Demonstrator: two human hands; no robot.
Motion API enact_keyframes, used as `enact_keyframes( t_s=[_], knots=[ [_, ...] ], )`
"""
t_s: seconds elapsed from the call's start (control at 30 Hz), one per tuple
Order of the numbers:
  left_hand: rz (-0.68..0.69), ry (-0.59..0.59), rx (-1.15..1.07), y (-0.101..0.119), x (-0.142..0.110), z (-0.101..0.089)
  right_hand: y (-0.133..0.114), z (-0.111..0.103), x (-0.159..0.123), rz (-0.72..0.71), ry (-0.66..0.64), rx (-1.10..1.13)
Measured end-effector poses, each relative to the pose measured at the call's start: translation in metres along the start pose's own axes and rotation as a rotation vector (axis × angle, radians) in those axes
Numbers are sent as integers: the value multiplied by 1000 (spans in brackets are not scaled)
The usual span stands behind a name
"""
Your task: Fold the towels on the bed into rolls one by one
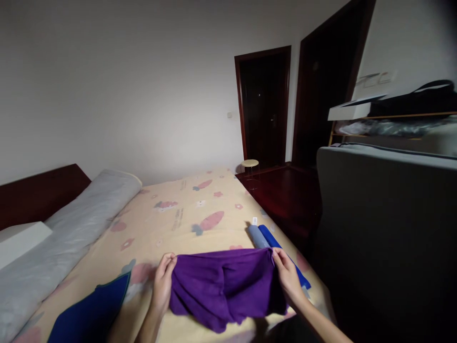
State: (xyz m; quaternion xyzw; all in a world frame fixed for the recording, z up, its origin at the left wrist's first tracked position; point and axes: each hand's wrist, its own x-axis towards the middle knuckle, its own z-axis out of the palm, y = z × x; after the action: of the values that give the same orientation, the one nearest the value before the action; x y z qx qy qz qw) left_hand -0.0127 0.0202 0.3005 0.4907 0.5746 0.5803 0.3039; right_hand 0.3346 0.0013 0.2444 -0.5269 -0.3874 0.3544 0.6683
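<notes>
A purple cloth [228, 286] is stretched between my two hands above the bed, its lower edge hanging loose in folds. My left hand [164, 281] pinches its upper left corner. At the upper right corner, my right hand [286, 274] grips it between thumb and fingers. Just beyond my right hand lie a grey-blue rolled cloth [257, 236] with a white tag and a blue rolled cloth [267, 234], side by side and partly hidden. To the left of my left hand, a dark blue cloth [93, 307] lies flat on the bed.
The bed [185, 209] has a yellow sheet with carrots and flowers. A long grey pillow [96, 205] and a white box [24, 240] are at the left. A round stool [250, 163] stands by the dark door [264, 105]. A tall grey panel [385, 214] rises at the right.
</notes>
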Motion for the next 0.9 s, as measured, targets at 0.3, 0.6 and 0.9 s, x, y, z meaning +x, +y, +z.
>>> enact_keyframes(
  t_s=[0.3, 0.6, 0.9],
  knots=[
    [362, -61, 504, 14, 11, -56, -10, 0, -2, 67, -152, -31],
    [406, -261, 717, 9, 21, -88, -21, -9, 2, -92, -517, -278],
    [418, -295, 839, -18, 30, -97, -13, -11, 4, -124, -359, -298]
  ],
)
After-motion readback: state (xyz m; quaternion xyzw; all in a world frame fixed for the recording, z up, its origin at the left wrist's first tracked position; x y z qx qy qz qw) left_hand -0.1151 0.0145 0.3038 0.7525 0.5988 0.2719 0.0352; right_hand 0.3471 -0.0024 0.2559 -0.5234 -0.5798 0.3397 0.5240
